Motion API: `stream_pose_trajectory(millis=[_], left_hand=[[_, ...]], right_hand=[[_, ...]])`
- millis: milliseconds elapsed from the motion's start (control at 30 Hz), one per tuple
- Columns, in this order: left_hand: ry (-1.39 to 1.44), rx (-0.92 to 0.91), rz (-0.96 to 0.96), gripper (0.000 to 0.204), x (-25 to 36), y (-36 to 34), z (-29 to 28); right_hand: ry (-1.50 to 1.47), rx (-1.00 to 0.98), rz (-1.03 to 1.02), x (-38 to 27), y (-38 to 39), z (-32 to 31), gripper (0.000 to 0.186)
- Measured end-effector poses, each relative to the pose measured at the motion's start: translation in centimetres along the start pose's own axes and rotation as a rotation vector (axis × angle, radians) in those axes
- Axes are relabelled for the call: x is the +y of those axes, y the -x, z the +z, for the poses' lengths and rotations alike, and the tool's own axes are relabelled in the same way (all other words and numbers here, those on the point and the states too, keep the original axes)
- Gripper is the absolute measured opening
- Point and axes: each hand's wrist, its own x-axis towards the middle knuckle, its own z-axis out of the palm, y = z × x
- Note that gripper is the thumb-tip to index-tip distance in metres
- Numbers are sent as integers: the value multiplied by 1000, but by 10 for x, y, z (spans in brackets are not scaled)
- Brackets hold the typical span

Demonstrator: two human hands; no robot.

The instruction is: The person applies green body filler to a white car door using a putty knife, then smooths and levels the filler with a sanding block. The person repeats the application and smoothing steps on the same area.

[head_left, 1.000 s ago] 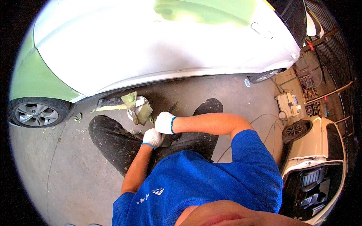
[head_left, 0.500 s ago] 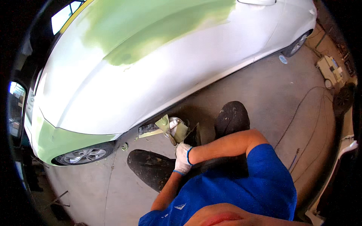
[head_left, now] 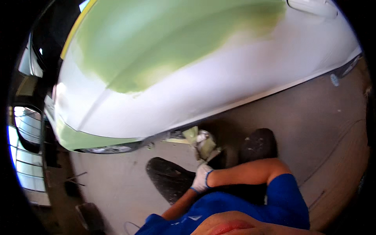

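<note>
Stretching across the upper scene, a white car (head_left: 250, 66) carries broad, soft-edged patches of pale green (head_left: 164, 43) above a grey floor (head_left: 309, 117). A person (head_left: 270, 166) in a blue short-sleeved shirt (head_left: 235, 213) sits or crouches beside it (which of the two cannot be told), the knees (head_left: 258, 147) of dark, spotted trousers (head_left: 166, 175) spread toward the car's side. At left, one of the car's wheels (head_left: 111, 149) shows at a steep slant under the green lower corner (head_left: 94, 141). On the floor between the knees and the car stands a round container (head_left: 212, 136) topped with white and greenish scraps (head_left: 206, 146), just beyond the gloved hands. The right hand (head_left: 203, 174), in a white glove with a blue cuff (head_left: 207, 177), partly covers the left hand (head_left: 198, 186), gloved alike, in front of the shirt. Blur and overlap hide the fingers; whether they are apart or clamped on something cannot be told. Last come a pale green scrap (head_left: 190, 134) at the container's left edge and, beside it, a low dark-and-pale strip (head_left: 175, 137) lying near the car.
</note>
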Motion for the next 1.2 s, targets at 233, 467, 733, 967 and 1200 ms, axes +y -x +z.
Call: stream_pose_trajectory(millis=[233,467,733,967,1200], left_hand=[[-34,-39,-51,7,2,17,2],[-70,-74,-60,7,4,20,1],[-86,-87,-63,10,5,25,-3],[-83,-95,-47,14,5,27,-2],[-66,-87,-18,18,-3,20,6]], right_hand=[[79,245,-503,86,98,-96,13],[36,199,-469,84,103,-112,23],[81,189,-582,93,111,-123,25],[59,217,-487,92,117,-127,25],[95,219,-443,80,102,-114,26]])
